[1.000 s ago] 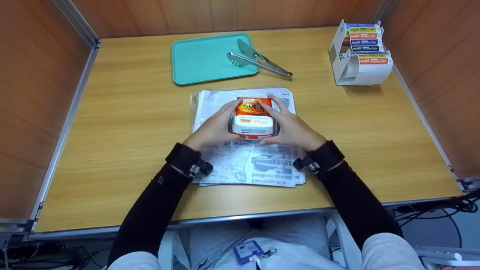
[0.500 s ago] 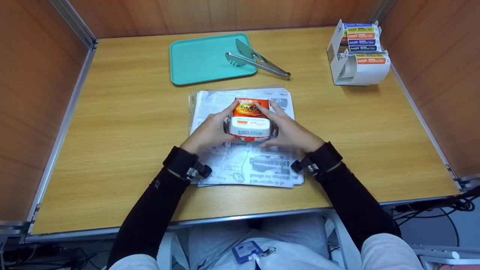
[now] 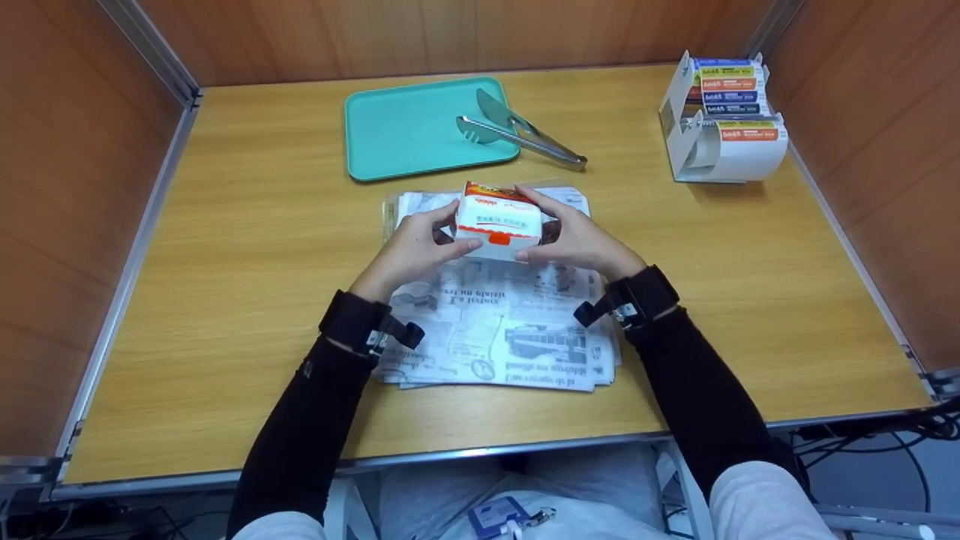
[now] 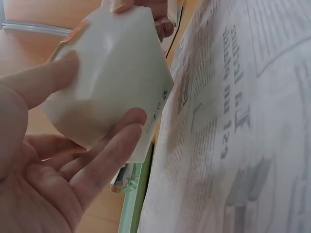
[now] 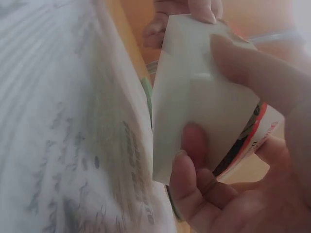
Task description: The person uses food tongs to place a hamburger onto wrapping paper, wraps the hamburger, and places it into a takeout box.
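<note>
Between both hands is a small white and orange-red burger box (image 3: 499, 216) with a burger picture on its top and a red tab on the front. It is tilted, its front face turned toward me. My left hand (image 3: 420, 247) grips its left side, thumb on the front. The right hand (image 3: 583, 241) holds the opposite side, its index finger along the top edge. In the left wrist view, the fingers also lie against the box's plain white underside (image 4: 116, 77). Below the box lies a stack of newspaper sheets (image 3: 495, 330), close under it.
A turquoise tray (image 3: 397, 142) stands behind the newspaper, with metal serving tongs (image 3: 529, 139) lying across its right edge. At the back right stands a white dispenser (image 3: 724, 124) with rolls of coloured labels. Wooden panels (image 3: 375, 41) enclose the table's back and sides.
Both hands have raised the burger box and tipped it back, so its front face and red tab now show more and its top less. The tray, tongs and dispenser have stayed put.
</note>
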`<state>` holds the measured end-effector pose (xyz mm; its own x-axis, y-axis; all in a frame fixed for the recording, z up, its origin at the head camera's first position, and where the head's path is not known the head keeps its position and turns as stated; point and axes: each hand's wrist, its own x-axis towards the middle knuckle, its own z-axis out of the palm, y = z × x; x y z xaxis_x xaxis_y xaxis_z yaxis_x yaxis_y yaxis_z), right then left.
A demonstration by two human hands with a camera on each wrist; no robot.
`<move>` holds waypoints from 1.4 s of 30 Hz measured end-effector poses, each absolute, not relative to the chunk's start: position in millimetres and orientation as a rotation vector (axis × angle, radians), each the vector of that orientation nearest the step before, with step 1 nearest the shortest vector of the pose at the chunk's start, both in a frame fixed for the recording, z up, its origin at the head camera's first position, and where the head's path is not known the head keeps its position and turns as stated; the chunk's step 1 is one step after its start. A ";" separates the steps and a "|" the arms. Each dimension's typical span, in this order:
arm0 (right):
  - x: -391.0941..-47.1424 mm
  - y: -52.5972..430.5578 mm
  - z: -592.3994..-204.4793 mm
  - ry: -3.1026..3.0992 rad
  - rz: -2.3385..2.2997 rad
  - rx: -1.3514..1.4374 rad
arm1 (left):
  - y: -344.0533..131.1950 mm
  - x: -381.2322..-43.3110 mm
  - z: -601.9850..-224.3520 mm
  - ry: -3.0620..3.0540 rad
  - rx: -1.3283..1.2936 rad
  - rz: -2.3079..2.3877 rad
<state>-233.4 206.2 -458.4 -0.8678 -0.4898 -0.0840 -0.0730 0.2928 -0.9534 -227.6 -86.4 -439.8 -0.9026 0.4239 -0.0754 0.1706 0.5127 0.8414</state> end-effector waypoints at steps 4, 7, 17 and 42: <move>-234.5 205.4 -467.0 2.167 -1.678 -0.443 | -85.5 -227.4 -455.8 2.514 0.462 1.412; -233.8 203.5 -471.6 2.178 -1.712 -0.448 | -83.9 -227.1 -465.0 2.517 0.414 1.487; -222.9 186.3 -476.1 2.327 -1.765 -0.465 | -81.1 -220.9 -470.5 2.574 0.334 1.544; -214.6 168.6 -465.1 3.059 -1.036 -0.753 | -74.1 -213.1 -467.6 2.659 0.243 1.436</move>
<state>-214.6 168.6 -465.1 -0.8826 -0.3614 0.3007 -0.4697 0.7042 -0.5325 -213.1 -74.1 -467.6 -0.9812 0.1920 -0.0208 0.0880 0.5399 0.8371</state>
